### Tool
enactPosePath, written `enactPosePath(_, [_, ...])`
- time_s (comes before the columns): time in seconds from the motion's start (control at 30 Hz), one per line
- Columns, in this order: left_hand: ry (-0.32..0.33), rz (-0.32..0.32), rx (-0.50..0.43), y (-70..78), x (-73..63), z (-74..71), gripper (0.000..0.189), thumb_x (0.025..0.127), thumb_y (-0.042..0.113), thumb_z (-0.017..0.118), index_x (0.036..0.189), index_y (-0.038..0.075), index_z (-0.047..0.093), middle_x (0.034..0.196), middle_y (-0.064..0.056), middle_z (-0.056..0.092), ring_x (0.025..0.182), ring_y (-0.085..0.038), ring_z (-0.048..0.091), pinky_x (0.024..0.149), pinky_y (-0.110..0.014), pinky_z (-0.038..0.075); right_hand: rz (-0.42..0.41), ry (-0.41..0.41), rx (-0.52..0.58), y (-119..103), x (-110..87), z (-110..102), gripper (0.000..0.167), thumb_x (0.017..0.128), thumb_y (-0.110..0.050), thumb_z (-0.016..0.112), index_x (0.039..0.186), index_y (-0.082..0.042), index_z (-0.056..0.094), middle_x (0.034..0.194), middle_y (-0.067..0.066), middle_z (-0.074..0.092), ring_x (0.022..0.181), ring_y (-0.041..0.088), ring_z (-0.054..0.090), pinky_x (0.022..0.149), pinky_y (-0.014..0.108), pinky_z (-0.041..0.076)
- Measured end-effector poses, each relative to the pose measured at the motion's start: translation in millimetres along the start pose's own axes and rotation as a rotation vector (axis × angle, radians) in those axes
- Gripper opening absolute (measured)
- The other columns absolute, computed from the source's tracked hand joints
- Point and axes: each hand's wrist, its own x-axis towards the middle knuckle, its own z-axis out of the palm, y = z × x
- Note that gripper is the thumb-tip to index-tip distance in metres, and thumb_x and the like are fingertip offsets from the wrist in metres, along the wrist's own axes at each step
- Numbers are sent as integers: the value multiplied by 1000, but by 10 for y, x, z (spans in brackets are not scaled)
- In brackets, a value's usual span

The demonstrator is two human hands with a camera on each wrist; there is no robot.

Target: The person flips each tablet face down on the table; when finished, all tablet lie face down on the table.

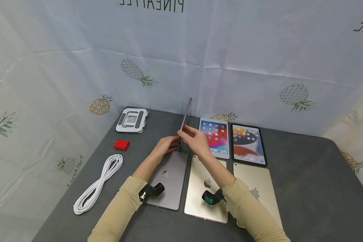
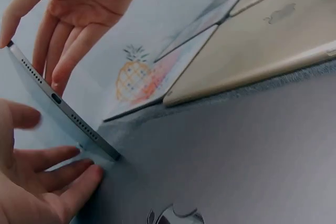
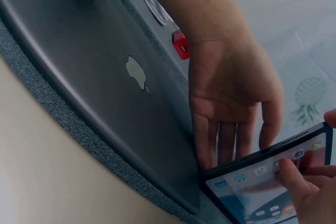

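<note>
A thin tablet [image 1: 186,116] stands on edge near the back of the table, its lit screen [image 3: 257,195] toward the right. My right hand [image 1: 197,140] pinches its upper near corner, thumb on the edge and fingers against the screen side. On the back side is my left hand [image 1: 164,146], fingers extended by the lower edge [image 2: 79,121]; whether they touch is hard to tell. Below the left hand lies a grey tablet [image 1: 172,183], logo up. A gold tablet [image 1: 199,181] lies under my right forearm, and a white-framed tablet [image 1: 213,134] with its screen lit lies behind it.
Farther right lie a black-framed tablet [image 1: 248,144] and a second gold tablet [image 1: 260,181]. Along the left side are a white folding stand [image 1: 120,128], a red charger plug [image 1: 121,145] and a coiled white cable [image 1: 99,183]. A pineapple-print curtain [image 1: 175,84] hangs behind the table.
</note>
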Motion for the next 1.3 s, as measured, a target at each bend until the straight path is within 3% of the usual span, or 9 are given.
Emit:
enactPosePath(0.1, [-48,-12,4,6,-12,12,49,97,16,45,143,-2,45,146,-18,44,130,-30,47,103,-38,44,4,-3,29,2,-11,0,56,89,-31,72,139,-12,55,133,3,61,113,18,62,88,34,54])
enactPosePath(0.23, [-73,50,86,-22,-50,28,53,92,11,51,144,1,45,144,-17,47,129,-30,49,102,-41,44,4,13,47,8,-10,-3,55,89,-30,72,138,-12,56,133,3,60,114,17,62,87,32,54])
enactPosePath(0.5, [40,293,544,-148,-28,104,53,89,22,72,136,2,56,123,-15,64,111,-27,62,90,-41,52,15,21,82,28,-33,-32,54,90,-27,71,138,-8,56,133,8,60,113,21,63,87,32,54])
enactPosePath(0.57, [61,374,658,-161,-10,126,51,90,22,71,134,1,57,116,-15,68,100,-24,65,83,-38,54,14,25,83,32,-39,-37,54,90,-27,71,138,-7,55,133,9,60,113,22,63,87,32,53])
enactPosePath(0.67, [70,446,747,-157,-7,146,51,91,18,70,136,-1,55,95,-15,70,74,-20,61,66,-33,50,3,25,97,46,-39,-48,54,91,-25,70,138,-4,54,133,12,60,115,24,62,88,34,53])
enactPosePath(0.77, [88,481,770,-170,-3,143,49,91,17,70,135,0,56,92,-14,70,69,-19,59,62,-33,48,2,22,133,60,-41,-65,54,92,-22,69,139,-2,52,134,15,58,116,26,61,90,35,52])
enactPosePath(0.93, [142,508,700,-217,3,107,43,88,12,71,130,4,63,113,-13,70,95,-23,69,79,-39,56,13,31,207,65,-53,-90,53,92,-13,67,139,4,49,136,20,55,117,28,60,87,32,53])
enactPosePath(1.17, [251,550,666,-248,-20,34,39,82,6,71,121,8,70,104,-10,73,71,-18,64,63,-33,52,30,55,290,59,-89,-123,51,91,-2,62,137,13,45,135,27,52,119,35,57,84,32,54])
enactPosePath(1.3, [282,557,674,-254,-70,-30,38,82,5,71,120,10,71,105,-9,73,72,-18,64,63,-32,51,58,51,286,68,-119,-138,49,89,-1,60,136,10,49,131,23,58,117,32,60,83,31,55])
